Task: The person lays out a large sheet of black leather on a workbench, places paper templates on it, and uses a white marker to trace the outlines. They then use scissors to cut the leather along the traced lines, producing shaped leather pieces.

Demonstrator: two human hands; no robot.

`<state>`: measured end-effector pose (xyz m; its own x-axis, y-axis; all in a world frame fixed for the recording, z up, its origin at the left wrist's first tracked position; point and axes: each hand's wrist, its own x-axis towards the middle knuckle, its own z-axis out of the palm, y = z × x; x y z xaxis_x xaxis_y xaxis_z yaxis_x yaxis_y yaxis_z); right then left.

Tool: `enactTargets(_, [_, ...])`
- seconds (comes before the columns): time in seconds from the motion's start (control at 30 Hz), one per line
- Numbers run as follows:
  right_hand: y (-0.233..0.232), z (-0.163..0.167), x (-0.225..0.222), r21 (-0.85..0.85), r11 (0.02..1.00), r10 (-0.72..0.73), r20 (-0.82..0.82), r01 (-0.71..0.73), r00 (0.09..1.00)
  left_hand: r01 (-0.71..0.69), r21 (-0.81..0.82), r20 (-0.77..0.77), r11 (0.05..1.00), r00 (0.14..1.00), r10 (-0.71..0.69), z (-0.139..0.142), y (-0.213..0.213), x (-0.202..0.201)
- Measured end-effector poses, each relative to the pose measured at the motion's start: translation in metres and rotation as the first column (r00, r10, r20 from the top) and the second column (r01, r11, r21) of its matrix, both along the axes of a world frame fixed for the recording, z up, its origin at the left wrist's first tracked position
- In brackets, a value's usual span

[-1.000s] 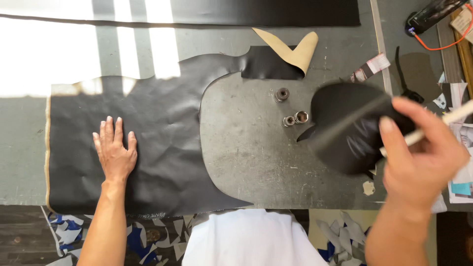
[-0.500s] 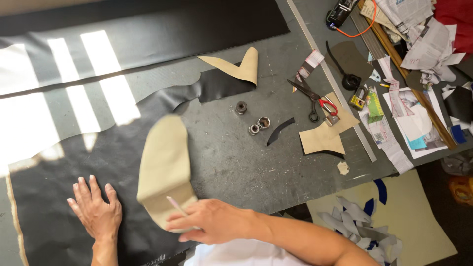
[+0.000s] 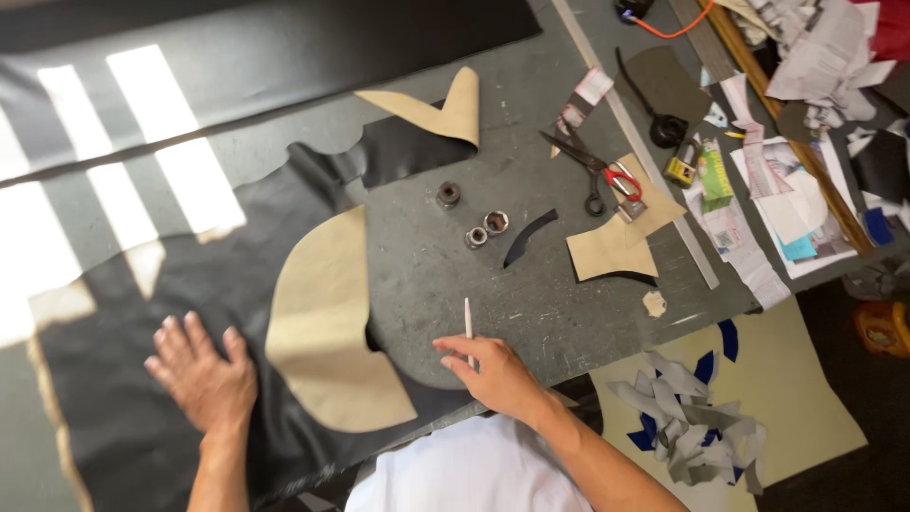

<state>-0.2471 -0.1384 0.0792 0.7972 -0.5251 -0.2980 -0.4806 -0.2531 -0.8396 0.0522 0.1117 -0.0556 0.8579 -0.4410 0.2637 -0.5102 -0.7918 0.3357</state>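
My left hand (image 3: 201,372) lies flat, fingers spread, on a large sheet of black leather (image 3: 190,284) spread over the grey worktable (image 3: 445,275). A tan curved pattern piece (image 3: 327,327) rests on the black leather just right of that hand. My right hand (image 3: 493,372) is at the table's near edge, fingers closed on a thin white marking pen (image 3: 467,322) that points away from me. The hand sits just right of the tan piece, apart from it.
Three small round metal weights (image 3: 474,223) sit mid-table beside a black curved scrap (image 3: 527,237). Scissors with a red handle (image 3: 597,173), tan offcuts (image 3: 611,248), a long metal ruler (image 3: 630,142) and paper clutter lie to the right. Scraps (image 3: 692,417) litter the floor.
My right hand carried the cut piece from the right side across to the left, flipped it tan side up, laid it on the black leather and pulled back toward the table edge.
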Motion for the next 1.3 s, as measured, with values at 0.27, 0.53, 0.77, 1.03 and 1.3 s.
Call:
enactTargets(0.27, [0.004,-0.018,0.003,-0.178,0.984,0.034,0.052,-0.024,0.998,-0.001,0.012,0.047,1.000,0.999,0.001,-0.009,-0.085,-0.029])
enactTargets(0.53, [0.025,-0.045,0.006,-0.337,0.941,-0.064,-0.159,0.007,0.985,0.079,-0.039,-0.003,0.996,0.997,-0.080,0.003,-0.045,0.006])
enactTargets(0.77, [0.022,-0.064,0.001,-0.298,0.953,-0.121,-0.245,0.044,0.962,0.052,-0.006,-0.005,0.999,0.999,-0.052,0.003,-0.038,0.006])
enactTargets(1.03, [0.014,-0.070,-0.013,-0.305,0.952,-0.076,-0.155,0.025,0.985,0.061,-0.031,0.000,0.998,0.998,-0.062,0.002,-0.048,-0.010])
enactTargets(1.3, [-0.027,-0.061,-0.047,-0.312,0.937,-0.240,-0.257,0.155,0.936,0.050,-0.063,-0.007,0.997,0.999,-0.050,0.009,-0.082,-0.055])
